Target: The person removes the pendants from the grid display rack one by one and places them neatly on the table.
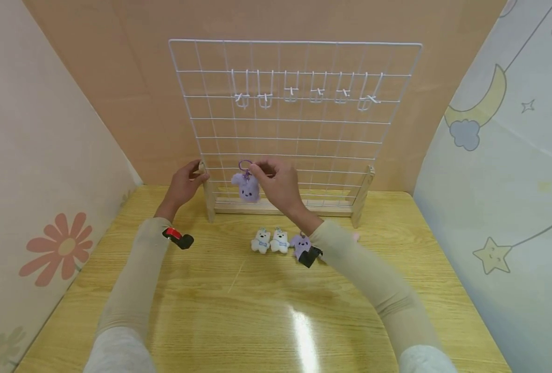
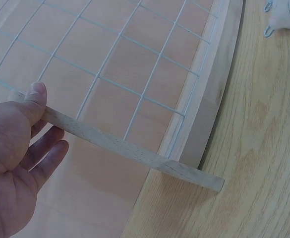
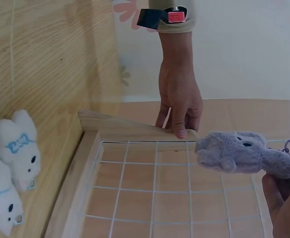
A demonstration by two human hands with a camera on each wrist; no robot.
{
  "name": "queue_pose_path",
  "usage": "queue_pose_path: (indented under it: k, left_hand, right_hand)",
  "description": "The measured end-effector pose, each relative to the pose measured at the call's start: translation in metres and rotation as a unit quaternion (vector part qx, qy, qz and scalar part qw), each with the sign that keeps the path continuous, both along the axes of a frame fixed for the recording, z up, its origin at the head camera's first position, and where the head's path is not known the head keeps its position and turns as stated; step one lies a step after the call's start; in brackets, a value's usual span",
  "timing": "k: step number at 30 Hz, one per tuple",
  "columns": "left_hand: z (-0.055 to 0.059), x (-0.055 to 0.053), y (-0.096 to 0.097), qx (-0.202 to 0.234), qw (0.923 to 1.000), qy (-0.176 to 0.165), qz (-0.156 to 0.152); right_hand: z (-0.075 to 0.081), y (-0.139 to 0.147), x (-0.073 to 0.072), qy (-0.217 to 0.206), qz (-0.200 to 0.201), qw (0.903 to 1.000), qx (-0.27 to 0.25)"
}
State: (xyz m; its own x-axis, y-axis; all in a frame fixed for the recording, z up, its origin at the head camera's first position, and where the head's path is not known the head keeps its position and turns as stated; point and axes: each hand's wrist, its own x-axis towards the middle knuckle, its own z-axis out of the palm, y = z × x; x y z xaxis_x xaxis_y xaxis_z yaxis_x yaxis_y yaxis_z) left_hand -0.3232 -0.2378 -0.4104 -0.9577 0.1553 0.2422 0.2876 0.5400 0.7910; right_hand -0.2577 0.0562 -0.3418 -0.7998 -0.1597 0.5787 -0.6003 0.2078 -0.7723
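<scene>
A purple plush keychain (image 1: 249, 189) with a purple ring hangs from my right hand (image 1: 278, 181), which pinches it near the ring in front of the grid's lower left part. In the right wrist view the plush keychain (image 3: 234, 151) shows its face, with the fingers at its ring end. My left hand (image 1: 183, 184) grips the top of the rack's left wooden post (image 1: 208, 199). The left wrist view shows the thumb on the near side of the post (image 2: 120, 146) and the fingers behind. The white wire grid (image 1: 294, 122) stands upright in its wooden base.
Several white hooks (image 1: 317, 93) hang in a row on the grid's upper part. Two white bear keychains (image 1: 279, 242) and another purple plush (image 1: 300, 245) lie on the wooden table (image 1: 220, 311) before the rack. Something pink (image 1: 356, 237) peeks out behind the right forearm.
</scene>
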Motion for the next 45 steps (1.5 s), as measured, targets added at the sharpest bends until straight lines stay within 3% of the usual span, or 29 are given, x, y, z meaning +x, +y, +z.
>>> queue_pose_path:
  k: [18, 45]
  left_hand:
    - [0.002, 0.001, 0.0, 0.005, 1.0, -0.004, -0.005]
    - [-0.002, -0.001, -0.001, 0.001, 1.0, -0.004, 0.003]
  right_hand:
    - [-0.04, -0.001, 0.009, -0.054, 0.044, 0.9973, 0.02]
    - [-0.096, -0.01, 0.026, -0.118, 0.094, 0.9842, 0.092]
